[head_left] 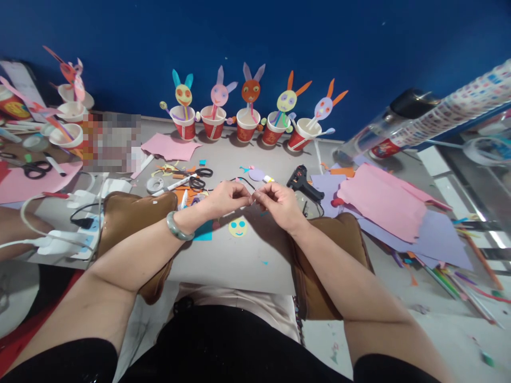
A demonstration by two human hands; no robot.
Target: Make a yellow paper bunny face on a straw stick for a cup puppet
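Left hand [229, 198], right hand [280, 203]: grips pinched closed beyond yellow face [238, 227], presumably for precision; contents indistinct. Glue gun [306, 184]: right of face, handy.

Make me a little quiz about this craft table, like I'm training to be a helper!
1. Count: how many red-and-white paper cups stand in the middle row before the blue wall?
2. True or false: the black plastic glue gun lies nearer the person's right hand than the left hand.
3. Choose: what colour are the eyes on the round yellow paper face?
(a) orange (b) blue (c) purple

Key: 1. Five. 2. True. 3. (b).
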